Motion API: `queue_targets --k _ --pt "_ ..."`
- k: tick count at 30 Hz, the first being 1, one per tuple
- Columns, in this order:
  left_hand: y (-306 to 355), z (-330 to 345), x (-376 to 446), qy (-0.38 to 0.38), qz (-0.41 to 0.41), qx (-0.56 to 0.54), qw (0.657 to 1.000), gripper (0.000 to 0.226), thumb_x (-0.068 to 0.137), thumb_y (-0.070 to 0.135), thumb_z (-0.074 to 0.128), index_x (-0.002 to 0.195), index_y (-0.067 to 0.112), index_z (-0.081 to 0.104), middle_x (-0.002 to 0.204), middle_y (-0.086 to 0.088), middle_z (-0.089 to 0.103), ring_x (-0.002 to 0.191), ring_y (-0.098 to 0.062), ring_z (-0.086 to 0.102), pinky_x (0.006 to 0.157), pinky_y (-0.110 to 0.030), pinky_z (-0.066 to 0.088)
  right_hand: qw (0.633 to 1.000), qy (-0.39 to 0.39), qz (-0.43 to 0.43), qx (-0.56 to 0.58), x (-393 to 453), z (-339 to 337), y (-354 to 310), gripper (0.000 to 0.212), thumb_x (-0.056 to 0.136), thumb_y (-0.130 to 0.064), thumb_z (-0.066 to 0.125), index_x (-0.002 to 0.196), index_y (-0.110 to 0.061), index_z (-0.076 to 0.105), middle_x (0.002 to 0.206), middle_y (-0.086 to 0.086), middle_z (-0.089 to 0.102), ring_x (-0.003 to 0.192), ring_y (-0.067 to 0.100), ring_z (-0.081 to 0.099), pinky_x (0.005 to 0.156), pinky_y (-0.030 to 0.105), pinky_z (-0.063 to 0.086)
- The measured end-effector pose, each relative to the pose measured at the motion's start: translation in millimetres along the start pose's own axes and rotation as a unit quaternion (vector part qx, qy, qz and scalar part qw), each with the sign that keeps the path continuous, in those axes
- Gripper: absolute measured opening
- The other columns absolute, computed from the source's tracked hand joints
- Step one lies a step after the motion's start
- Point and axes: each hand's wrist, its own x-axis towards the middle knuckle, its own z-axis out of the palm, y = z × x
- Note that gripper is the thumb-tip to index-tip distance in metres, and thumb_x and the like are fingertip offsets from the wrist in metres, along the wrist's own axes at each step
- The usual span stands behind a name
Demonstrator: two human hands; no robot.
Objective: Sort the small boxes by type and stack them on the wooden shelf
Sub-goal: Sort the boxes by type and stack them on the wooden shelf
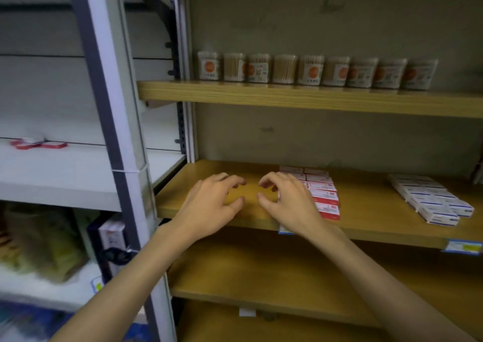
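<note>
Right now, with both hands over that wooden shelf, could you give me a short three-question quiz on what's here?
1. True or false: the left hand holds a box.
2. Which boxes lie nearest the right hand: A) red-and-white boxes B) blue-and-white boxes?
3. What stands in a row on the upper shelf?

Key: 1 false, its fingers are empty; 2 A; 3 clear tubs of wooden sticks.

Both hands, left hand (209, 205) and right hand (290, 203), hover empty over the wooden shelf (366, 211) beside red boxes (322, 194).
</note>
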Motion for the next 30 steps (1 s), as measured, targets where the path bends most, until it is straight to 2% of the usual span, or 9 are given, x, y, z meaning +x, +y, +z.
queue_targets --k 4,6,11,17,21,30 --pt "-41.2 -32.2 -32.9 0.026 -0.013 -0.009 1.000 0.036 0.095 0.045 0.054 0.130 0.035 0.057 0.113 0.017 0.060 0.099 -0.004 0.056 0.082 -0.033 0.051 0.997 -0.014 -0.018 0.076 8.8 20.9 -51.5 0.012 0.091 -0.033 0.068 0.102 -0.033 0.062 0.098 -0.015 0.063 0.083 0.003 0.060 0.071 0.020 0.050" --pt "-66.6 -50.1 -49.6 0.028 -0.017 -0.017 0.999 0.037 0.095 0.046 0.053 0.131 0.036 0.054 0.111 0.018 0.059 0.098 -0.002 0.056 0.082 -0.032 0.052 0.992 -0.023 -0.018 0.120 12.0 32.9 -82.7 0.011 0.092 -0.028 0.069 0.100 -0.033 0.064 0.096 -0.016 0.064 0.082 0.001 0.062 0.067 0.014 0.048" --pt "-135.1 -94.5 -90.0 0.032 -0.014 -0.035 0.999 0.035 0.097 0.045 0.054 0.130 0.036 0.054 0.108 0.019 0.060 0.093 -0.001 0.056 0.083 -0.032 0.051 0.980 -0.028 -0.026 0.193 21.7 71.2 -168.6 0.014 0.091 -0.018 0.070 0.100 -0.029 0.067 0.093 -0.016 0.066 0.083 -0.001 0.063 0.064 0.010 0.047" --pt "-230.7 -144.0 -132.9 0.069 -0.042 0.008 0.997 0.026 0.097 0.043 0.053 0.122 0.039 0.058 0.099 0.019 0.059 0.086 -0.003 0.056 0.086 -0.035 0.040 0.978 -0.032 -0.039 0.205 48.4 131.7 -267.7 0.014 0.091 -0.014 0.065 0.102 -0.022 0.068 0.088 -0.011 0.069 0.076 0.007 0.066 0.070 0.023 0.056" --pt "-298.3 -171.0 -151.5 0.043 -0.073 0.034 0.996 0.034 0.097 0.048 0.049 0.130 0.040 0.052 0.109 0.018 0.058 0.101 -0.006 0.055 0.093 -0.038 0.042 0.982 -0.041 -0.036 0.182 72.9 172.4 -317.6 0.015 0.091 -0.018 0.064 0.103 -0.026 0.066 0.092 -0.013 0.068 0.081 0.006 0.066 0.077 0.030 0.058" --pt "-433.4 -208.1 -158.2 -0.030 -0.149 0.086 0.985 0.050 0.099 0.058 0.038 0.144 0.038 0.040 0.141 0.004 0.051 0.126 -0.019 0.049 0.105 -0.046 0.038 0.990 -0.035 -0.022 0.132 148.1 245.0 -396.4 0.013 0.090 -0.022 0.061 0.100 -0.027 0.066 0.092 -0.016 0.067 0.077 0.003 0.063 0.079 0.028 0.052"
